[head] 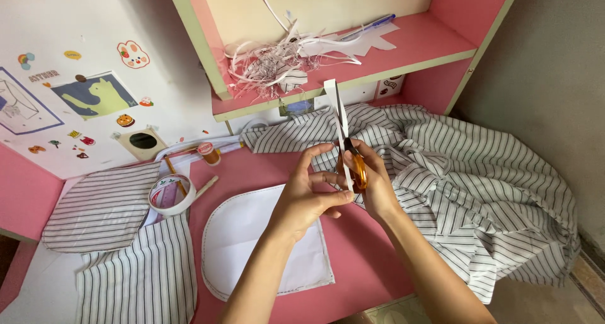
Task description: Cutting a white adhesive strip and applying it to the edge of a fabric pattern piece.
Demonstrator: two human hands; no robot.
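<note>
My left hand [307,195] pinches the lower end of a narrow white paper strip [336,106] that stands upright and is split at its top. My right hand [377,186] grips orange-handled scissors [355,166], whose blades run up along the strip. Both hands meet above the pink desk [359,261], in front of a heap of striped fabric [479,179]. Just below my left hand lies a white rounded pattern piece [252,242].
A pink shelf [416,43] above holds shredded paper strips [271,65] and a blue pen [372,26]. At left sit a tape roll [171,195], a thread spool [208,152], cut striped pieces [104,207] and a stickered white wall [94,97].
</note>
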